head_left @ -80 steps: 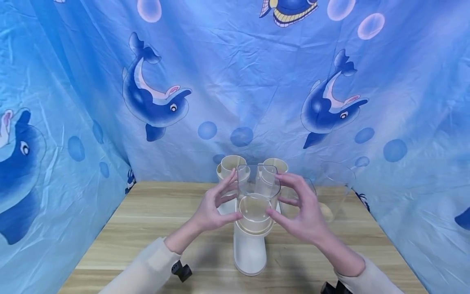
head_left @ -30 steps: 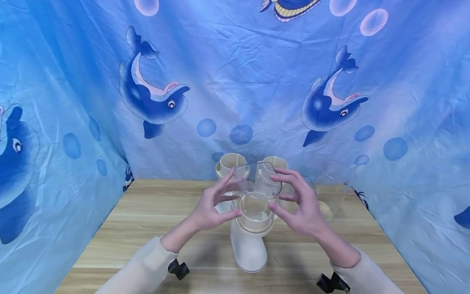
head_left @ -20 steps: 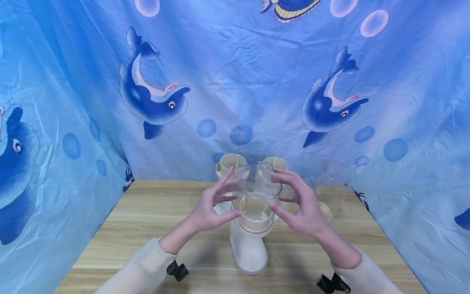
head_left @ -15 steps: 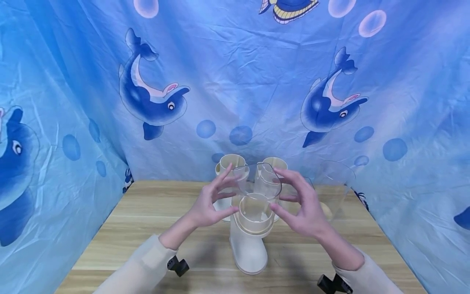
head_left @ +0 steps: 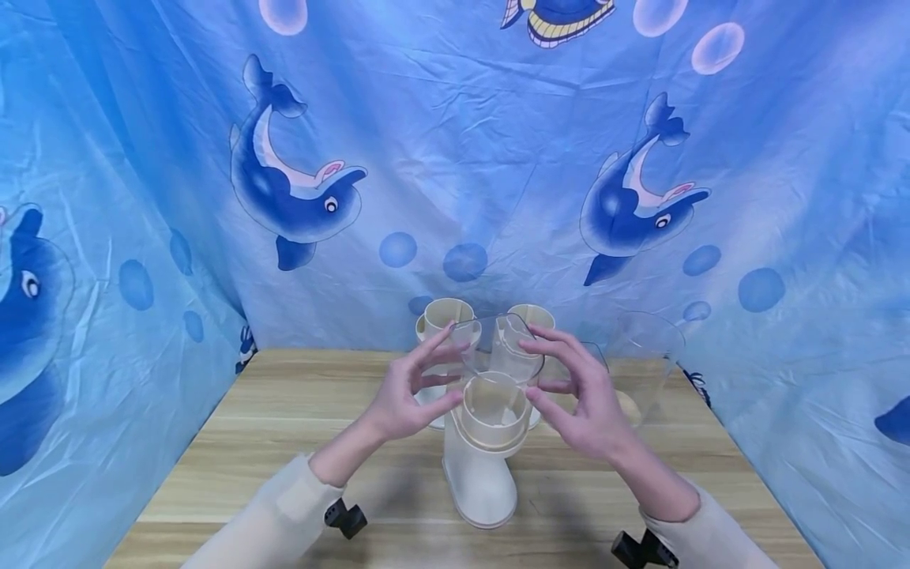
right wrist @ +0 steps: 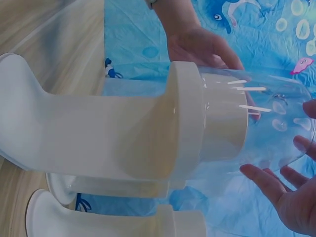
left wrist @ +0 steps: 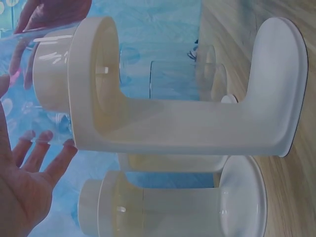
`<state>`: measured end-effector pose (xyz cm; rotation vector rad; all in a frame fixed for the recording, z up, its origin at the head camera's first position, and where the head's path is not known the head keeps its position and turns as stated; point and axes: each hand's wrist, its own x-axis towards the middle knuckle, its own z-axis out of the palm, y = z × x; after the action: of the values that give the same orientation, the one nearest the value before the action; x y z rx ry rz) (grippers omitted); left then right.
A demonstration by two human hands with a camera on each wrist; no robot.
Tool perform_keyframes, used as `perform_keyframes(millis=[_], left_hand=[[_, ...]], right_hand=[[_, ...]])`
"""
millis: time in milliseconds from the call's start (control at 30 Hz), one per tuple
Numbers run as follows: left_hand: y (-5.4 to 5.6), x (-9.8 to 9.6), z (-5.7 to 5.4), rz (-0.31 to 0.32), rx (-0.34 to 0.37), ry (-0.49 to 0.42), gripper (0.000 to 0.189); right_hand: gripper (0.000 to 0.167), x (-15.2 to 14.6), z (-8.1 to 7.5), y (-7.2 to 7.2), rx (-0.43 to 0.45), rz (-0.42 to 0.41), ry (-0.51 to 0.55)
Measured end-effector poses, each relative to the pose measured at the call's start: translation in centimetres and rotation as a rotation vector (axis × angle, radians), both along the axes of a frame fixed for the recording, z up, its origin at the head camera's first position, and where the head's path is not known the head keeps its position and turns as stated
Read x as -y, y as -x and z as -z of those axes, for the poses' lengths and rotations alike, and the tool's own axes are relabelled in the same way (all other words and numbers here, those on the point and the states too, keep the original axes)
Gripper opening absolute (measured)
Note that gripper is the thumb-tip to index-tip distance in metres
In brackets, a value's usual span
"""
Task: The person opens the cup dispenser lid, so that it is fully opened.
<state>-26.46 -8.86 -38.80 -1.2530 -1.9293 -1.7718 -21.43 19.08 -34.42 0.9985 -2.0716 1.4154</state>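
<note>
A clear, open-topped plastic canister (head_left: 498,348) sits around the cream collar of a white stand (head_left: 483,490) at the middle of the table. My left hand (head_left: 405,395) holds its left side, thumb toward me and fingers behind. On the other side my right hand (head_left: 586,399) grips the wall with curved fingers and thumb. The right wrist view shows the clear wall (right wrist: 281,94) reaching down over the collar (right wrist: 224,116) to the stand's ring. In the left wrist view, the left fingertips (left wrist: 37,143) touch the canister near its lower edge.
Two similar white stands with cream collars stand behind, at left (head_left: 449,314) and right (head_left: 536,316). More clear canisters (head_left: 650,348) stand at the right, near a pale round piece (head_left: 629,407). A blue dolphin-print curtain (head_left: 455,158) encloses the wooden table (head_left: 298,442).
Since the earliest frame the canister has turned slightly on the collar, its corner shifting position. The stand's foot has moved slightly left in view. Both hands keep their hold, with small finger shifts.
</note>
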Motion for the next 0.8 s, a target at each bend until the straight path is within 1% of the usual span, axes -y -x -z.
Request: perform_keyframes(millis=[100,267,367,500,700,800], left_hand=[[-0.4,-0.2,0.2,-0.04,-0.014,-0.003,0.091],[-1.1,-0.5,0.2,-0.128,-0.057,-0.013,0.093],[-1.3,-0.6,0.2,-0.149,-0.077,-0.016,0.094],[-1.0,-0.6,0.4,-0.135,-0.072,-0.013,0.094],[-0.6,-0.5,0.6,-0.077,0.022,0.021,0.086],[-0.6,-0.6,0.6,-0.067,0.05,0.035,0.081]], right_hand=[[0.055,-0.1,0.2,0.3,-0.013,-0.022,0.004],[0.055,-0.4,0.6,0.8,-0.044,-0.065,0.022],[0.057,-0.5,0.7,1.0,-0.056,-0.073,0.024],[0.06,-0.6,0.5,1.0,-0.05,-0.063,0.02],[0.058,-0.6,0.2,0.4,0.007,-0.034,0.01],[0.058,-0.5,0.2,0.4,0.025,-0.037,-0.001]])
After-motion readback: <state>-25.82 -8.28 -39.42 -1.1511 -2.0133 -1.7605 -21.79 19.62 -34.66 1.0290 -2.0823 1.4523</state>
